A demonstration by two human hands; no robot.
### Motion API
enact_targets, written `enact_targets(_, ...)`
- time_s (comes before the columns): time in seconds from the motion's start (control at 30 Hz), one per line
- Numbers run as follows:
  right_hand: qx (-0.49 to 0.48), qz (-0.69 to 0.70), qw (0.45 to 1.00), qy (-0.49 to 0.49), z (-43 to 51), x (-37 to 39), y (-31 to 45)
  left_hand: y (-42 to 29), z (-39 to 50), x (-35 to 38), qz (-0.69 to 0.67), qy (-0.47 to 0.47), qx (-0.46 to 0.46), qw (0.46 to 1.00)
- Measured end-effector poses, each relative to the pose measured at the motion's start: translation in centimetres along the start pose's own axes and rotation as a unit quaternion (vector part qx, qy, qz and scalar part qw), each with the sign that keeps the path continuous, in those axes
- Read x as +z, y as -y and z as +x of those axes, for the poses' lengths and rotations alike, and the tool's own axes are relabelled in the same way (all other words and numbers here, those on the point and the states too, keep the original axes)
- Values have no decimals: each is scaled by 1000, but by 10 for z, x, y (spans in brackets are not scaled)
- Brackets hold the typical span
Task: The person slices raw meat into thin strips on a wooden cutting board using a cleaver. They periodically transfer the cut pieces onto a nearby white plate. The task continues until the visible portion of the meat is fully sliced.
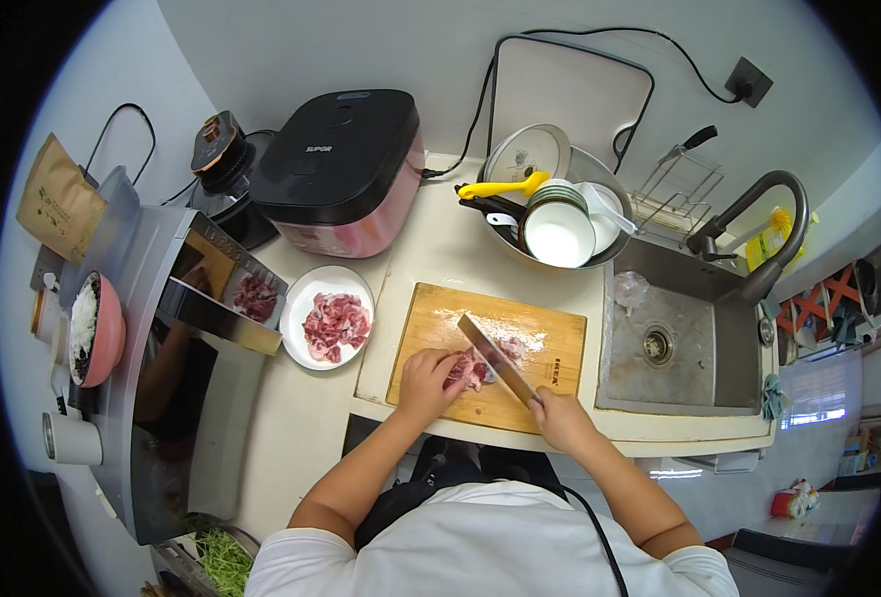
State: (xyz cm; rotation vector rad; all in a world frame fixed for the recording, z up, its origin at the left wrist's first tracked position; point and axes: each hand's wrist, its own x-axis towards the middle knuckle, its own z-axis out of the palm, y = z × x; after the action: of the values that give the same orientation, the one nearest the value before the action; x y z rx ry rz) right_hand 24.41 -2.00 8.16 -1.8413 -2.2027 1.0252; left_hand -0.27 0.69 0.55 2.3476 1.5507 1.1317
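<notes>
A wooden cutting board lies on the counter before me, its surface wet. My right hand grips a cleaver by the handle, and the broad blade slants up and left across the raw meat. With its fingers on the larger piece of raw meat, my left hand holds it on the board, left of the blade. A smaller bit of meat sits on the blade's right side. Sliced raw meat is heaped on a white plate left of the board.
A pink-and-black rice cooker stands behind the plate. Bowls and utensils fill a metal basin behind the board. The stainless sink with a dark faucet is at right. An oven-like appliance bounds the left side, carrying a pink bowl.
</notes>
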Motion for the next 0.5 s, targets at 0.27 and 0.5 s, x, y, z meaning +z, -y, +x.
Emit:
enact_targets(0.27,-67,-112,991,-17,3,18,19,-3,-4,16,-27,16,-20,999)
enact_targets(0.5,-46,-139,989,4,4,18,26,-3,-6,18,-18,-9,-3,1000)
